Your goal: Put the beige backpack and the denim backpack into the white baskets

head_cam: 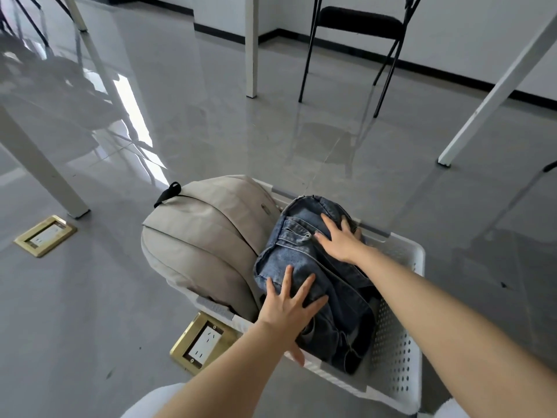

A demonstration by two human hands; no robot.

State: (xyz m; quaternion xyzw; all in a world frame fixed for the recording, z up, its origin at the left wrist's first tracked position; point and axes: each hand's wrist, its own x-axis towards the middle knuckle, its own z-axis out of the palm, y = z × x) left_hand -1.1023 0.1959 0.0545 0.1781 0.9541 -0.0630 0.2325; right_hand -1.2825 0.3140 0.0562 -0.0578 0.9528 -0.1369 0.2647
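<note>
A white perforated basket (401, 336) stands on the grey floor in front of me. The beige backpack (208, 239) fills its left side and bulges over the rim, a black loop at its top. Beside it on the right lies the denim backpack (340, 300), crumpled inside the basket. My left hand (287, 312) rests flat on the denim's near part, fingers spread, thumb over the basket's front rim. My right hand (339, 239) lies flat on the denim's far part, fingers apart. Neither hand grips the fabric.
Two brass floor sockets (202, 342) (45, 235) are set in the floor left of the basket. White table legs (39, 164) (494, 95) (251, 46) stand left, right and behind. A black folding chair (358, 22) is at the back.
</note>
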